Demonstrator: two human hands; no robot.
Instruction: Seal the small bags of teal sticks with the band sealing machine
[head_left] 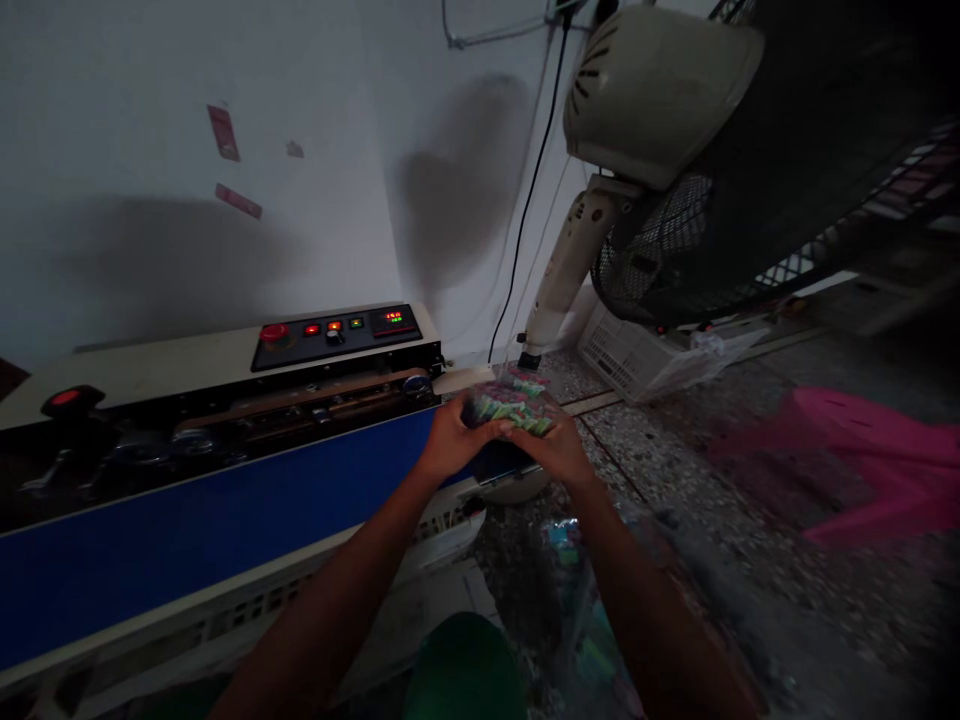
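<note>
Both my hands grip one clear plastic bag point(510, 408) filled with small pink and green pieces, whose exact kind I cannot make out. My left hand point(454, 438) closes round the bag's left side, and my right hand point(561, 445) round its right side. The two thumbs nearly meet at the near edge of the bag. It is held just past the right end of a blue conveyor belt point(300, 505), which runs along a sealing machine point(225, 360) with lit buttons and a digital display.
A large fan point(667, 100) stands at the upper right. Beyond my hands a white plastic crate point(630, 355) rests on the speckled floor, with a pink stool point(862, 450) to the right. Below my right arm lie clear bags of coloured pieces point(596, 640). A green rounded object point(466, 670) is at the bottom.
</note>
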